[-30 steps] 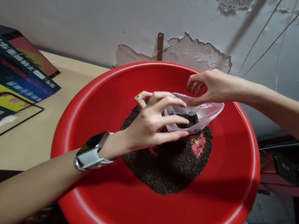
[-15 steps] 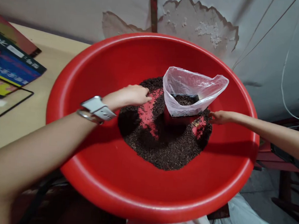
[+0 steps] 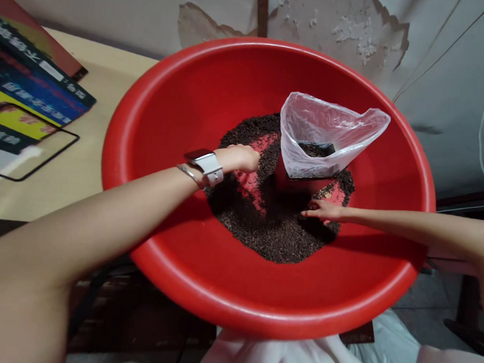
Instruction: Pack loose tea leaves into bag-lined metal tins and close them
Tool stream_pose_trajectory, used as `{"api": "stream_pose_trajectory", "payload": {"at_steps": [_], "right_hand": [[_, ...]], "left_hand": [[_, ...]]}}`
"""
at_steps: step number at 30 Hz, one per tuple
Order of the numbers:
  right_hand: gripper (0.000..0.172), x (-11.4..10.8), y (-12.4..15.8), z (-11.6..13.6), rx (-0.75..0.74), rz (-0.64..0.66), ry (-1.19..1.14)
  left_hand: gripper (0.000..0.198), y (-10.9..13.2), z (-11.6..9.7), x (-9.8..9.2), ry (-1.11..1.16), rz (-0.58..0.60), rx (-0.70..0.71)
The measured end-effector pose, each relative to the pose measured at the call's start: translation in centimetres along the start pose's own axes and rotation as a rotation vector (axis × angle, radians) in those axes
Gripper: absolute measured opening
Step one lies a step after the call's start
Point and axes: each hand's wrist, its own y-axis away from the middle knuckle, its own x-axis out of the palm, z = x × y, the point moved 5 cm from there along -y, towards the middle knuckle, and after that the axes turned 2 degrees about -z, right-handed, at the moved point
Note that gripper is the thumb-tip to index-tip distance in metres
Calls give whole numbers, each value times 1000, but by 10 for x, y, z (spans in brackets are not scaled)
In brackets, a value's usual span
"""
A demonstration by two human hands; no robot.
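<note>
A wide red plastic basin (image 3: pixel 251 293) holds a heap of dark brown, leaf-like bits (image 3: pixel 279 239). In the heap stands a dark red square box (image 3: pixel 293 185), lined with a clear plastic bag (image 3: pixel 332 127) whose mouth flares above it. More of the same bits (image 3: pixel 314 149) lie inside the bag. Left of the box, my left hand (image 3: pixel 246 158) is low over the heap, knuckles up, its fingers hidden beneath it. My right hand (image 3: pixel 325 210) reaches in from the right at the box's near right corner, fingers apart, fingertips at the bits, holding nothing I can see.
A pale wooden table (image 3: pixel 108 78) at the left carries printed boxes (image 3: pixel 37 84) and a thin black frame (image 3: pixel 48 159). Behind the basin is a wall (image 3: pixel 220 14) with peeling paint. Pale cloth (image 3: pixel 279 361) lies below the basin's near rim.
My right hand has moved left and nearer me, from beside the box to its near right corner. My left hand has shifted slightly toward the box. The view has shifted; the box stays put.
</note>
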Motion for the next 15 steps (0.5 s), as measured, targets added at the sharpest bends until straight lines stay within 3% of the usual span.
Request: {"api": "stream_pose_trajectory", "payload": {"at_steps": [2,4,8,10,15], "right_hand": [[73,8,0,23,-119,-77,-70],[71,18,-3,47,-250,-69,-93],[58,43,-11,82,-498,240,-130],[59,52,-15,84,-515,367,-112],[75,64,-15,64,-336,559,-95]], "left_hand": [[50,7,-4,-6,-47,26,-33],[50,10,-7,-9,-51,24,-33],[48,11,-8,-10,14,11,-37],[48,11,-7,-11,51,-9,-47],[50,14,-6,-16,63,-28,-45]]}}
